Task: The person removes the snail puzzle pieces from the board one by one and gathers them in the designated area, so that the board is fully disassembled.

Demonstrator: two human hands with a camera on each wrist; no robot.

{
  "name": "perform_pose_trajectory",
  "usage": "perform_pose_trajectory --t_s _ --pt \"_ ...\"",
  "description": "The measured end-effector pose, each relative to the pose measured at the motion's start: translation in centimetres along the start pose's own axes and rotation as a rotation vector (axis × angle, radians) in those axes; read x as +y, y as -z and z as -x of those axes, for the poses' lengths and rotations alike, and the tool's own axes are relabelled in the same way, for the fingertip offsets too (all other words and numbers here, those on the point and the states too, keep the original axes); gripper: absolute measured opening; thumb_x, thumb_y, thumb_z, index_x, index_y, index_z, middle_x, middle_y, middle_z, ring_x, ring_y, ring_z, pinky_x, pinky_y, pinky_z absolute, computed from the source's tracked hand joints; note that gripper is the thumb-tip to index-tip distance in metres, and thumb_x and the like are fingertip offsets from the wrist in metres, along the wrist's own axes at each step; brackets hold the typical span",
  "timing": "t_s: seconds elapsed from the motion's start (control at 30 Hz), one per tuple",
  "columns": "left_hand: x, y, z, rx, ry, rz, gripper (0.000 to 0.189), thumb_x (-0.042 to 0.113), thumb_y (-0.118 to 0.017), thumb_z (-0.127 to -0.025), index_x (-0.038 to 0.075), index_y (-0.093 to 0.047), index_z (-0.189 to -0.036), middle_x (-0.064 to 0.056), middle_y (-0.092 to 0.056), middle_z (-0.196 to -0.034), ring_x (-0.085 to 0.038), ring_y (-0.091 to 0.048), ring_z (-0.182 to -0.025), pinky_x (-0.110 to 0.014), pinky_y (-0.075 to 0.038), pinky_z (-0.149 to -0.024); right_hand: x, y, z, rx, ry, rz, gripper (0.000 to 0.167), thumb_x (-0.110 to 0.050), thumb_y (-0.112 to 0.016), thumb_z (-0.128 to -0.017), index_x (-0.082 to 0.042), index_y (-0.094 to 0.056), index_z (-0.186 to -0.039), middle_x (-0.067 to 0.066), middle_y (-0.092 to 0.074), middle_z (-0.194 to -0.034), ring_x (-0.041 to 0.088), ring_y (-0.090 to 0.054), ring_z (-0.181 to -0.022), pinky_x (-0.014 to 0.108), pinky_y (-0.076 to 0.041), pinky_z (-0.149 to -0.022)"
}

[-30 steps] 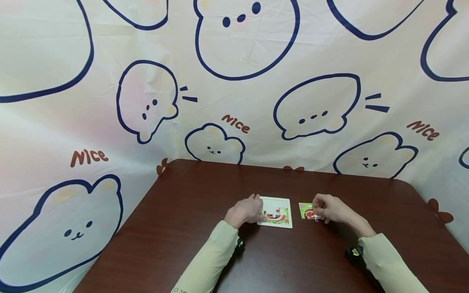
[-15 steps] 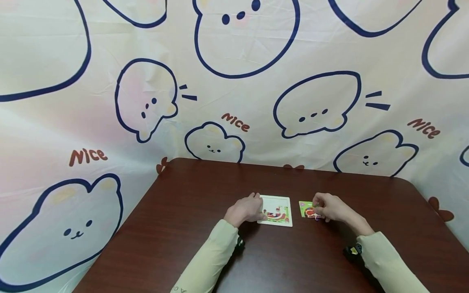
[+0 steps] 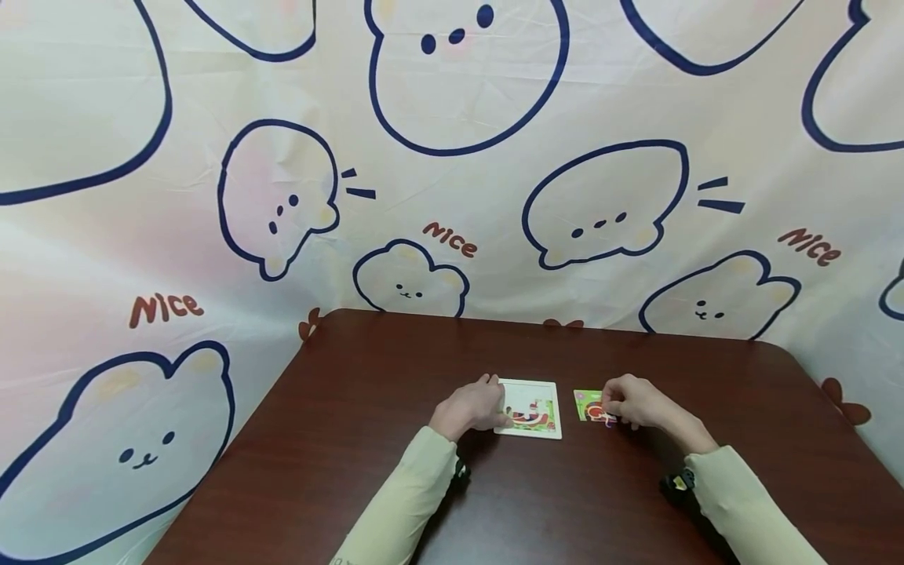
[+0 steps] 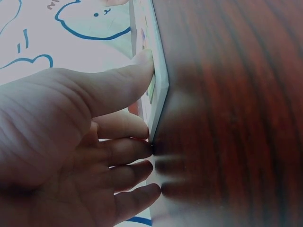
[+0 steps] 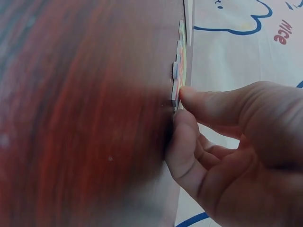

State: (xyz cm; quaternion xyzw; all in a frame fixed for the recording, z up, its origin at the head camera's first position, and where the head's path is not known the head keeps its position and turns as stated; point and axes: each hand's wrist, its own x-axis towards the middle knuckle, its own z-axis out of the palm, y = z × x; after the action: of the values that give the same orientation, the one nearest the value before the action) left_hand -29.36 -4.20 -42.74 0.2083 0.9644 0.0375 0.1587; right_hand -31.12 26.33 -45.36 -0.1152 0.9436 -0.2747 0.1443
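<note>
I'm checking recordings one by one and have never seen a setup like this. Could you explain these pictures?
There's no machine here: the left hand and right hand are a person's bare hands. The wide picture comes from a camera on the head, looking forward and down. The two close-ups come from cameras on the wrists, each facing its own hand, so the table looks tipped on its side.

On the table lie a white-framed board, partly covered by a colourful picture, and, apart from it, a small colourful piece. The left thumb rests on the board's edge. The right thumb and finger pinch the piece's edge; how firmly, I can't tell.
</note>
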Motion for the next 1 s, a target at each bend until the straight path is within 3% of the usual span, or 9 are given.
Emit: perform_pose_trajectory --t_s 0.13,0.3,0.43,0.7,1.0 --pt "0.0 0.0 -0.1 0.002 0.003 -0.002 0.053 0.045 -0.062 -0.094 0.007 -0.057 -0.131 -0.012 -0.034 -0.159 -0.024 -0.03 -0.149 -0.036 -0.042 -0.11 0.1 0.1 -0.2 0.004 -0.003 -0.002 0.01 -0.01 -0.064 -0.093 -0.013 -0.066 -0.084 0.002 -0.055 -0.07 0.016 -0.052 -0.056 0.029 -0.05 -0.049" --pt "0.1 -0.1 -0.2 0.006 0.019 0.008 0.065 0.046 -0.063 -0.094 0.007 -0.048 -0.144 -0.011 -0.035 -0.158 -0.024 -0.031 -0.148 -0.039 -0.04 -0.113 0.1 0.2 -0.2 0.009 0.007 0.016 0.011 -0.01 -0.064 -0.092 -0.015 -0.064 -0.082 0.002 -0.054 -0.068 0.016 -0.05 -0.053 0.029 -0.046 -0.048" --pt "0.1 -0.2 -0.3 0.016 0.023 0.006 0.066 0.047 -0.064 -0.092 0.007 -0.048 -0.143 -0.011 -0.037 -0.158 -0.024 -0.032 -0.148 -0.039 -0.041 -0.112 -0.2 0.3 -0.3 0.03 0.056 0.076 0.012 -0.013 -0.064 -0.092 -0.017 -0.063 -0.081 0.001 -0.054 -0.071 0.015 -0.049 -0.058 0.028 -0.041 -0.052" --pt "0.1 -0.3 -0.2 0.022 0.014 -0.012 0.067 0.047 -0.064 -0.092 0.007 -0.049 -0.142 -0.011 -0.038 -0.157 -0.024 -0.034 -0.147 -0.039 -0.041 -0.111 -2.2 0.4 -0.3 0.07 0.097 0.054 0.011 -0.019 -0.061 -0.095 -0.015 -0.064 -0.086 0.001 -0.055 -0.071 0.015 -0.05 -0.062 0.029 -0.042 -0.053" --pt "0.0 -0.3 0.0 0.011 0.004 -0.007 0.062 0.046 -0.063 -0.093 0.007 -0.051 -0.14 -0.011 -0.037 -0.157 -0.024 -0.033 -0.147 -0.039 -0.041 -0.112 -3.9 -0.4 -0.6 0.047 0.134 0.046 0.007 -0.024 -0.066 -0.094 -0.017 -0.065 -0.093 0.0 -0.061 -0.077 0.015 -0.053 -0.063 0.029 -0.045 -0.054"
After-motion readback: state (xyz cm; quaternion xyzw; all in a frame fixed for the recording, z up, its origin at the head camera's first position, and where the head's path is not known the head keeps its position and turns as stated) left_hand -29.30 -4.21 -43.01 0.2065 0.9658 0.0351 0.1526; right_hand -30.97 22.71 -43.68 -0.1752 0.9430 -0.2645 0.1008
